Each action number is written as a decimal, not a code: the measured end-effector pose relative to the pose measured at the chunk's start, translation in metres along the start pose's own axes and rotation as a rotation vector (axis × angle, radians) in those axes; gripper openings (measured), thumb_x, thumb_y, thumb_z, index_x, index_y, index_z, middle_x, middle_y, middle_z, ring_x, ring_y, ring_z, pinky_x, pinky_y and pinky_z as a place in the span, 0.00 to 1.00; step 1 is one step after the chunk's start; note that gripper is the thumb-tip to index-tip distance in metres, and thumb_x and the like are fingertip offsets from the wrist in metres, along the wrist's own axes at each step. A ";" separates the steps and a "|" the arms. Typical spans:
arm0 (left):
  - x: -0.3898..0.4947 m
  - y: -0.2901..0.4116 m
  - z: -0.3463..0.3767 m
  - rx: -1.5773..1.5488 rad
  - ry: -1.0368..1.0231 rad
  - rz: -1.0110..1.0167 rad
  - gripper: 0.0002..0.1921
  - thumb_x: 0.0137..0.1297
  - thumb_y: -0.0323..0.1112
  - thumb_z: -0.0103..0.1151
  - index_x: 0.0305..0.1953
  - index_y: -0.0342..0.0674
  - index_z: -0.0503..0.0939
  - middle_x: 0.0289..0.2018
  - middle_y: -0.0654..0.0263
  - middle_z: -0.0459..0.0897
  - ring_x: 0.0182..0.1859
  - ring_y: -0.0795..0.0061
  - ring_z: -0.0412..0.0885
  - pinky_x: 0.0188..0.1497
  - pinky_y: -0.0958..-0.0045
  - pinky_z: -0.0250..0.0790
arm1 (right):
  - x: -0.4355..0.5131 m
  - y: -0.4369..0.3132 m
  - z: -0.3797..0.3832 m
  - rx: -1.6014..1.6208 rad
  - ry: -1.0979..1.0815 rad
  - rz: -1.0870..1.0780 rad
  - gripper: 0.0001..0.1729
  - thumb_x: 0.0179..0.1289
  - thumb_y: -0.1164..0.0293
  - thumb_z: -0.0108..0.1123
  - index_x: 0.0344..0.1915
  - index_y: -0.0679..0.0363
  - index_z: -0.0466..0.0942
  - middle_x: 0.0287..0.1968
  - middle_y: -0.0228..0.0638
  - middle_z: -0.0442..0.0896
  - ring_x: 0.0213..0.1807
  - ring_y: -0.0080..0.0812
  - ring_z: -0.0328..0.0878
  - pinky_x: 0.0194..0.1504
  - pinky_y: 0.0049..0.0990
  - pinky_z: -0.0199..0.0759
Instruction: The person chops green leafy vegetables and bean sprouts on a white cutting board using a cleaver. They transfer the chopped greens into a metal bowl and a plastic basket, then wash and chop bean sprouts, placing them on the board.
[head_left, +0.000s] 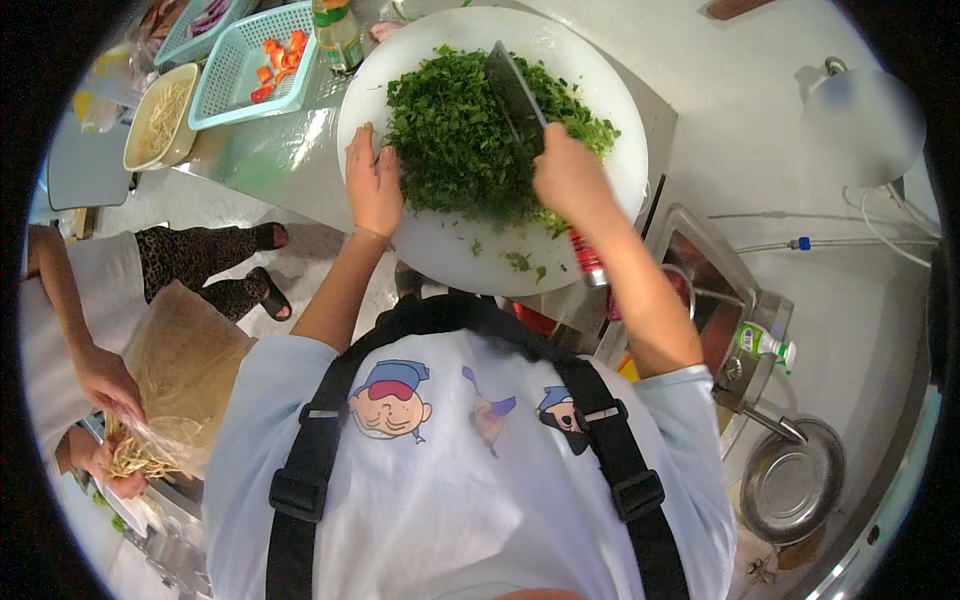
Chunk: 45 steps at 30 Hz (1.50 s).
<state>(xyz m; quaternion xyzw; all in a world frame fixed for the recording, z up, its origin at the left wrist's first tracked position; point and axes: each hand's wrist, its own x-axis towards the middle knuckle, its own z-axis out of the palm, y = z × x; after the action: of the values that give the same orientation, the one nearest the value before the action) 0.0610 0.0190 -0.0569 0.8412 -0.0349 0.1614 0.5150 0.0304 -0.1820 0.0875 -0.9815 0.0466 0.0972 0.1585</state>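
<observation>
A pile of chopped leafy greens (450, 127) covers much of a round white cutting board (450, 259). My right hand (571, 169) is closed around the handle of a cleaver (516, 90), whose blade stands in the right part of the pile. My left hand (373, 184) lies at the board's left edge, beside the greens, with its fingers and thumb apart and nothing held. Small loose leaf bits lie on the near part of the board. Part of a red can (587, 259) shows beside the board, under my right forearm.
Left of the board stand a glass bottle (337, 37), a light-blue basket (251, 116) of orange-red pieces and a tub (169, 112) of pale strands. A co-worker (82, 315) at left handles noodle-like strands and a plastic bag (180, 360). At right are a metal sink (705, 262) and a spray bottle (761, 341).
</observation>
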 end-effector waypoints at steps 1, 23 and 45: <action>-0.001 0.001 0.000 -0.024 0.002 -0.035 0.22 0.63 0.37 0.42 0.55 0.31 0.61 0.54 0.45 0.65 0.56 0.47 0.62 0.61 0.62 0.50 | 0.004 0.002 0.002 -0.008 0.065 0.034 0.10 0.51 0.79 0.45 0.35 0.70 0.61 0.26 0.56 0.75 0.31 0.55 0.74 0.34 0.45 0.68; -0.004 -0.003 0.000 -0.012 0.016 -0.008 0.22 0.63 0.41 0.42 0.53 0.30 0.64 0.51 0.46 0.67 0.54 0.51 0.65 0.57 0.64 0.55 | -0.002 0.026 -0.006 0.021 0.006 0.097 0.10 0.52 0.76 0.46 0.34 0.70 0.62 0.27 0.55 0.76 0.31 0.54 0.74 0.35 0.44 0.67; -0.004 -0.002 0.003 -0.060 0.061 -0.024 0.21 0.63 0.38 0.43 0.53 0.30 0.65 0.50 0.47 0.69 0.52 0.53 0.68 0.55 0.66 0.58 | -0.009 -0.013 0.020 0.099 -0.097 0.006 0.10 0.52 0.78 0.44 0.36 0.70 0.63 0.23 0.50 0.76 0.26 0.53 0.75 0.31 0.46 0.68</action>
<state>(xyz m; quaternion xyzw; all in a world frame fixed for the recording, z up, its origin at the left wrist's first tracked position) 0.0586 0.0174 -0.0610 0.8205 -0.0138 0.1796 0.5425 0.0196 -0.1624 0.0747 -0.9663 0.0465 0.1427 0.2089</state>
